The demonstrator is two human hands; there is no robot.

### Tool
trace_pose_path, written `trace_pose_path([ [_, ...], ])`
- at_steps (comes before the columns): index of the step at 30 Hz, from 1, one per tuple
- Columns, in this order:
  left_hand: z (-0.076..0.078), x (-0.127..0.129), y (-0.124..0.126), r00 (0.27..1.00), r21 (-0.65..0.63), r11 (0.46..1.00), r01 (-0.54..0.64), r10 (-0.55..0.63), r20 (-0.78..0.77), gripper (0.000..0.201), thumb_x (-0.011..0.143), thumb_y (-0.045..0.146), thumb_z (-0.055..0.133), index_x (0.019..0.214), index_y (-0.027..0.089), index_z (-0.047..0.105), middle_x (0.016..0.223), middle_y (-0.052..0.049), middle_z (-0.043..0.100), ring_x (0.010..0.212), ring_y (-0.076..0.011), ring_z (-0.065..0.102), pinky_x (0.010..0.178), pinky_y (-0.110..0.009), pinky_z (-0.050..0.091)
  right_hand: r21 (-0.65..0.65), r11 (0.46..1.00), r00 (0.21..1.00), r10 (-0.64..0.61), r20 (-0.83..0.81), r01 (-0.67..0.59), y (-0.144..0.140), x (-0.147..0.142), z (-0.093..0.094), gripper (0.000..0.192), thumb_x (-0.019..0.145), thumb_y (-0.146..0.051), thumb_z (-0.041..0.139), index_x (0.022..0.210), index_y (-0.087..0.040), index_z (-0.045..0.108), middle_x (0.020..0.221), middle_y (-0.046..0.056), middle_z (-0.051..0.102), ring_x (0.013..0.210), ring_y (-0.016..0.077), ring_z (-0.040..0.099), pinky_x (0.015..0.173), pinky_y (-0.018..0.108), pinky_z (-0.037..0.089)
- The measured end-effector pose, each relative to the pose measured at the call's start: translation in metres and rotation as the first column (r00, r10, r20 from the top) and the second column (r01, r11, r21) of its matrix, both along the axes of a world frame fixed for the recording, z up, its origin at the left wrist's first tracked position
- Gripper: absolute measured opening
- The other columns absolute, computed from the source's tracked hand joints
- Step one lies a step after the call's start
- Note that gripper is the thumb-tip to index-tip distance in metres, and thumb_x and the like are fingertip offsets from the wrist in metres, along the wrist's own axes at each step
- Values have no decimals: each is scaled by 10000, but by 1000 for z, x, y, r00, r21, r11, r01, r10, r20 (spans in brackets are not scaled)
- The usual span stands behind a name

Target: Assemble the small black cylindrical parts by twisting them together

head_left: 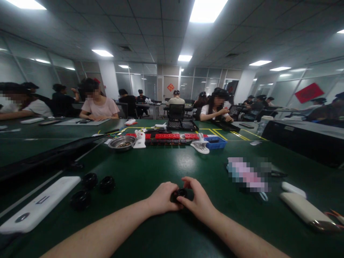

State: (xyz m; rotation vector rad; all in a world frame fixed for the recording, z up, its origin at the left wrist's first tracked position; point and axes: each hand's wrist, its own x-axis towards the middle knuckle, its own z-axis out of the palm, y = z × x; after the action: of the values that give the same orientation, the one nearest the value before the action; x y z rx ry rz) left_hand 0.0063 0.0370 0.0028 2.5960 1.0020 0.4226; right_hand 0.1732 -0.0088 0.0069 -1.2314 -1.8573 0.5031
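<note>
Head view. At lower centre of the frame, the left hand is curling closed around the left side of a small black ring-shaped piece. The right hand is arching half open at the other side, its thumb lying at the near edge; whether it is gripping cannot be told. Good handling is probably depending on the left hand's steady support, the right thumb and forefinger opposing across the rim, low over the green tabletop. Glossy black rounded pieces are lying at lower left.
</note>
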Motion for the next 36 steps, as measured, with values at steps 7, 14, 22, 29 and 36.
trace_pose_path([
  [7, -1, -1, 1, 1000, -16, 1000, 4, -4, 1, 331, 654, 449, 654, 809, 178, 544, 795, -7, 562, 730, -186, 521, 626, -249, 374, -3, 985, 984, 174, -48, -174, -5, 2, 5, 597, 623, -35, 493, 1182, -218, 386, 1120, 65, 525, 1072, 224, 479, 958, 426, 344],
  [14, 2, 0, 0, 1000, -17, 1000, 0, 0, -4, 297, 653, 441, 651, 749, 185, 535, 755, 1, 559, 726, -190, 523, 600, -244, 370, 22, 1000, 1000, 16, -24, -16, -2, -2, -2, 424, 672, -141, 573, 1072, -201, 449, 941, 54, 542, 906, 223, 533, 842, 407, 431],
  [22, 1, -1, 0, 1000, -23, 1000, -9, 9, -13, 320, 650, 450, 658, 795, 189, 544, 791, -4, 563, 736, -186, 526, 631, -249, 382, 19, 994, 993, 112, -44, -111, -4, 0, 2, 512, 661, -106, 524, 1149, -209, 409, 1101, 79, 523, 1044, 240, 492, 927, 435, 373],
  [29, 1, 1, -1, 1000, -1, 1000, -12, 12, -19, 277, 650, 414, 661, 747, 189, 530, 751, 6, 555, 725, -181, 519, 605, -238, 362, -15, 999, 999, -38, -35, 37, -1, -4, -2, 477, 659, -142, 577, 1106, -201, 417, 896, 36, 542, 862, 212, 536, 814, 396, 438],
  [36, 0, 0, 0, 1000, -3, 1000, -11, 11, -21, 322, 633, 448, 673, 770, 191, 534, 774, 2, 561, 731, -189, 521, 611, -244, 364, -9, 997, 995, 71, -72, -72, -3, -1, 0, 545, 658, -96, 513, 1172, -219, 380, 1050, 61, 533, 1009, 227, 510, 913, 428, 385],
])
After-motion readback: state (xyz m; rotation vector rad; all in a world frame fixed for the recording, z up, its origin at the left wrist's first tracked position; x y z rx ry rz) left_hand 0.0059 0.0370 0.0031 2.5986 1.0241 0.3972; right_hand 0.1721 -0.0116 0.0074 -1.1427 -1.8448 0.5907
